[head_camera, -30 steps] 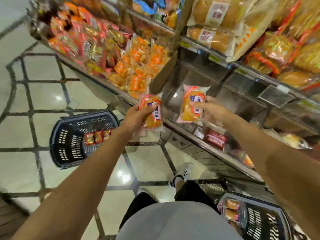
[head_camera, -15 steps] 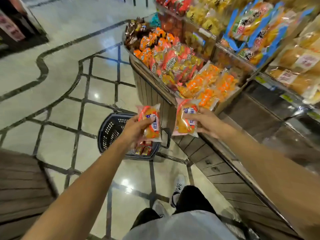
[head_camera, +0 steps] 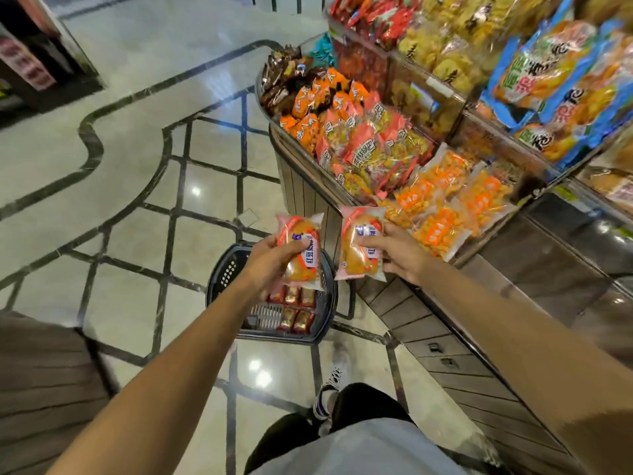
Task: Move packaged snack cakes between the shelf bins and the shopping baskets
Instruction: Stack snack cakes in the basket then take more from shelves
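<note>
My left hand [head_camera: 270,258] grips a snack cake packet [head_camera: 305,255] in clear and pink wrap, held above a dark shopping basket [head_camera: 222,269] on the floor. Several small red-wrapped cakes [head_camera: 294,305] lie in that basket. My right hand [head_camera: 394,255] holds a second, matching packet [head_camera: 358,245] just right of the first, beside the front edge of the shelf bins [head_camera: 445,207] of orange snack packets.
The shelf unit [head_camera: 479,337] with wooden panelling runs along the right, with upper bins of red, yellow and blue bags. The tiled floor [head_camera: 154,200] opens to the left. A brown wooden platform [head_camera: 41,389] lies at lower left. My shoe [head_camera: 334,382] is near the basket.
The view has swung left from the empty steel shelf section toward the basket. Both hands carried their packets away from the shelf and now hold them over and beside the basket.
</note>
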